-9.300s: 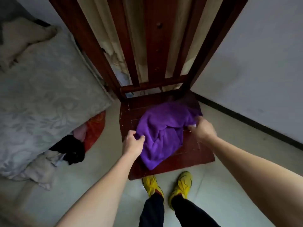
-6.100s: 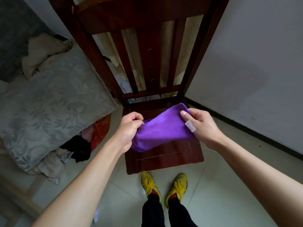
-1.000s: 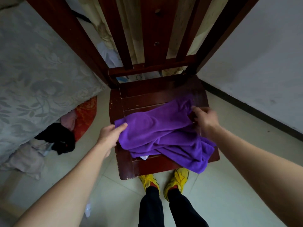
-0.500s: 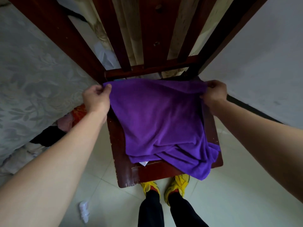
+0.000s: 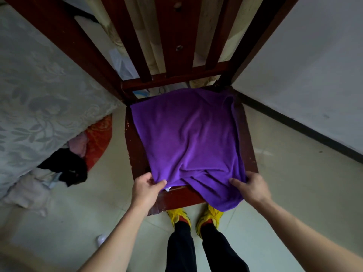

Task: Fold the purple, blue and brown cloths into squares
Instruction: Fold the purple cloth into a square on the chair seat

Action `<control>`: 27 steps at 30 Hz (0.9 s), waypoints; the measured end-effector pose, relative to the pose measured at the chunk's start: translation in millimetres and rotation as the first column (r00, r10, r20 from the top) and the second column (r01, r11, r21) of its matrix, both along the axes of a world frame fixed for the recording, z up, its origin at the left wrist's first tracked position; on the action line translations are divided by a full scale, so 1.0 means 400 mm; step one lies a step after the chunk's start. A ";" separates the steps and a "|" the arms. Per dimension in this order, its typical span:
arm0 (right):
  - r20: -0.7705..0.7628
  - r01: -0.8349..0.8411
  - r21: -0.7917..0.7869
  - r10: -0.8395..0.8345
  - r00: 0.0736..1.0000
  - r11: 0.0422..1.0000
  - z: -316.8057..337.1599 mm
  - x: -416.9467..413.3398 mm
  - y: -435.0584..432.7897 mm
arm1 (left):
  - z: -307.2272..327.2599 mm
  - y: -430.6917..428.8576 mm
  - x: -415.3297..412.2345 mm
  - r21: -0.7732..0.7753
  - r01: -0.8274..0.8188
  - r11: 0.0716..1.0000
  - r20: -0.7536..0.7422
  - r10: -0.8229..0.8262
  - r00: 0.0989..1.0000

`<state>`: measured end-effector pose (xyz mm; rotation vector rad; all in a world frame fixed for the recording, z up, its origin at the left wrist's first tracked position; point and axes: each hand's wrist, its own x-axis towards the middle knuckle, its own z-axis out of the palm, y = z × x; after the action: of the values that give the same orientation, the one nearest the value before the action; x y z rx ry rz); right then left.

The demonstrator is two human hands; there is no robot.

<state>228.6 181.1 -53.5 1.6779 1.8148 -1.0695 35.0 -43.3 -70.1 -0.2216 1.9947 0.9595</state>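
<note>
Purple cloth (image 5: 188,138): one, spread over the seat of a wooden chair (image 5: 135,154) and covering most of it. It lies in at least two layers. The near right corner of the lower layer hangs over the front edge of the seat. A small white tag (image 5: 168,189) shows under the near edge.

Entries, left to right:

- Bed cover (image 5: 39,95): one, pale grey with a leaf pattern, filling the left side.
- Pale clothes (image 5: 29,193): one loose heap on the floor at the foot of the cover.
- Black garment (image 5: 64,167): one, crumpled on that heap.
- Red patterned item (image 5: 98,138): one, partly hidden under the cover, just beside the chair's left edge.
- White scrap (image 5: 102,239): one, on the floor tiles, too small to identify.
- Left hand (image 5: 146,188): one, at the near left corner of the upper layer, thumb and fingers pinching the cloth's edge.
- Chair back: two outer posts, three upright slats and one cross rail (image 5: 176,78), rising directly behind the cloth, with a patterned curtain (image 5: 151,46) seen between the slats.
- Yellow shoes: two (image 5: 177,216) (image 5: 211,214), toes under the seat front, below black trouser legs.
- Right hand (image 5: 251,186): one, at the near right corner, thumb on top and fingers curled round the edge, gripping the cloth.
- White wall (image 5: 304,75): one, with a dark skirting strip (image 5: 304,130) along the floor.
</note>
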 end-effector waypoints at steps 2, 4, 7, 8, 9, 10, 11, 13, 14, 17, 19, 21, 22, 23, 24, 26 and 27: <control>-0.117 0.106 -0.056 -0.112 0.987 0.993 -0.008 -0.007 0.013 | 0.004 0.009 -0.026 -0.012 -0.021 1.000 -0.021 0.021 1.000; -0.236 0.205 -0.090 -0.221 0.946 0.975 -0.010 -0.038 0.048 | 0.010 0.036 -0.078 0.016 -0.097 0.995 -0.049 0.098 0.994; -0.351 0.288 -0.067 -0.293 0.889 0.955 -0.005 -0.098 0.122 | 0.019 0.089 -0.155 0.089 -0.229 0.969 -0.046 0.233 0.971; -0.373 0.314 -0.050 -0.309 0.875 0.948 -0.003 -0.110 0.145 | 0.015 0.100 -0.169 0.102 -0.288 0.952 -0.047 0.293 0.955; -0.378 0.323 -0.013 -0.304 0.875 0.946 -0.006 -0.118 0.163 | 0.011 0.106 -0.177 0.108 -0.352 0.930 -0.043 0.358 0.933; -0.343 0.304 0.050 -0.270 0.900 0.951 -0.003 -0.117 0.172 | 0.003 0.106 -0.175 0.091 -0.410 0.908 -0.031 0.414 0.910; -0.299 0.265 0.133 -0.217 0.929 0.955 0.010 -0.109 0.171 | 0.002 0.105 -0.162 0.054 -0.460 0.886 -0.018 0.462 0.887; -0.212 0.147 0.307 -0.083 0.974 0.940 0.051 -0.079 0.133 | -0.004 0.092 -0.099 -0.033 -0.515 0.856 0.014 0.516 0.856; -0.188 0.096 0.361 -0.028 0.982 0.928 0.072 -0.059 0.103 | -0.005 0.086 -0.057 -0.081 -0.511 0.856 0.034 0.514 0.857; -0.127 -0.021 0.304 0.062 0.990 0.953 0.085 0.009 0.000 | -0.006 0.081 0.042 -0.147 -0.475 0.868 0.076 0.489 0.869; -0.004 -0.131 0.210 0.134 0.991 0.969 0.066 0.044 -0.048 | -0.012 0.094 0.053 -0.147 -0.484 0.862 0.062 0.497 0.866; 0.111 -0.194 0.156 0.178 0.978 0.968 0.031 0.067 -0.067 | -0.026 0.115 0.039 -0.133 -0.480 0.867 0.033 0.488 0.872; 0.136 -0.197 0.146 0.177 0.975 0.970 0.016 0.069 -0.067 | -0.030 0.128 0.028 -0.120 -0.482 0.868 0.023 0.488 0.873; 0.133 -0.183 0.144 0.165 0.977 0.972 0.001 0.067 -0.061 | -0.031 0.139 0.016 -0.106 -0.490 0.865 0.018 0.495 0.869; 0.099 -0.129 0.134 0.116 0.988 0.983 -0.011 0.062 -0.055 | -0.029 0.145 0.008 -0.091 -0.503 0.859 0.014 0.506 0.862; -0.094 0.155 0.047 -0.150 0.984 0.987 -0.027 0.049 -0.031 | -0.020 0.147 0.001 -0.058 -0.525 0.849 0.029 0.527 0.849; -0.201 0.331 -0.013 -0.327 0.924 0.943 -0.021 0.046 -0.021 | -0.010 0.137 0.008 -0.049 -0.538 0.841 0.049 0.540 0.840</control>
<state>246.9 172.8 -61.9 2.0014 1.7011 -1.4082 38.3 11.6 -74.1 -0.8621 1.9250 1.2480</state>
